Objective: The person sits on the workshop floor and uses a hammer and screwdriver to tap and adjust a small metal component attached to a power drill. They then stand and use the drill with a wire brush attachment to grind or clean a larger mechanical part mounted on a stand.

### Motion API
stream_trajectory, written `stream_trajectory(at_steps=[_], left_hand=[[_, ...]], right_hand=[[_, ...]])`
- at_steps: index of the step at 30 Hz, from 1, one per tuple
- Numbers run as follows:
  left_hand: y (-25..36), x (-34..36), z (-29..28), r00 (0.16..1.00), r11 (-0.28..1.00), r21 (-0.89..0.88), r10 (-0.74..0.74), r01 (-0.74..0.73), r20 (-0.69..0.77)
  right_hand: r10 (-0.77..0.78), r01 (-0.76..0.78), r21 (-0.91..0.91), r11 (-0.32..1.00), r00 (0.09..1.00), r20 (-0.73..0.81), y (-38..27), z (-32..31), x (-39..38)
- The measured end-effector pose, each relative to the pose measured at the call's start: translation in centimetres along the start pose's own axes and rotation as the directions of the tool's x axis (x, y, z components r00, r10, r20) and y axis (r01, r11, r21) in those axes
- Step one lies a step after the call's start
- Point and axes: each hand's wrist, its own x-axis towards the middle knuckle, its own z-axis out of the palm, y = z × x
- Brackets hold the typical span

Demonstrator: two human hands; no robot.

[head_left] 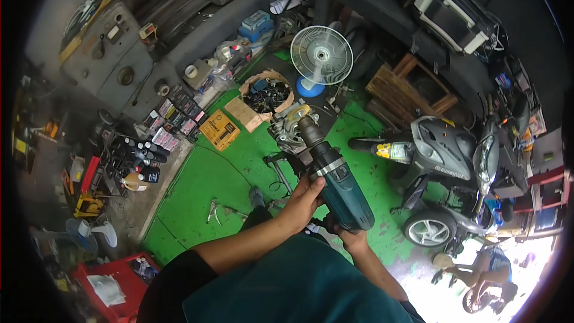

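A dark green power drill [344,194] is in both my hands, its chuck pointing away from me and slightly left. My left hand [306,200] is closed around the drill's body just behind its metal collar. My right hand [350,238] is closed at the rear, mostly hidden under the drill's body. At the chuck's far end sits a round yellowish wheel [298,113], which overlaps a grey metal engine part [287,130] in this view. Whether the wheel touches the part cannot be told. A dark stand [278,167] shows below the metal part, partly hidden.
Beyond stand a round carton of dark parts [267,97] and a pedestal fan [321,55]. A yellow box [219,130] lies left on the green floor [203,185]. A grey scooter [442,149] stands right; another person [487,272] crouches at the lower right. A red cart [113,287] is lower left.
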Motion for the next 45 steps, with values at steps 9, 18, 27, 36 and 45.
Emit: stream_trajectory(at_steps=[9, 18, 27, 36, 45], left_hand=[[0.3, 1.6, -3.1, 0.989, 0.992, 0.075, -0.093, 0.102, -0.115], [-0.2, 2.0, -3.2, 0.979, 0.996, 0.009, -0.088, 0.092, -0.185], [0.3, 2.3, -3.3, 0.983, 0.992, 0.075, -0.085, 0.098, -0.161], [1.1, 2.4, -2.8, 0.979, 0.987, 0.078, -0.129, 0.143, -0.154], [1.7, 2.5, -2.8, 0.980, 0.988, 0.050, -0.137, 0.146, -0.141]], right_hand=[[0.042, -0.056, 0.395, 0.917, 0.998, 0.044, 0.8, 4.4, 1.8], [0.192, -0.159, 0.661, 0.733, 0.981, 0.024, 4.6, 5.7, 1.6], [0.213, -0.130, 0.656, 0.743, 0.976, -0.048, 2.7, 6.8, 2.1], [0.205, -0.123, 0.645, 0.754, 0.977, -0.054, 2.4, 6.8, 2.0], [0.227, -0.122, 0.608, 0.785, 0.969, -0.100, 1.0, 7.5, 2.2]])
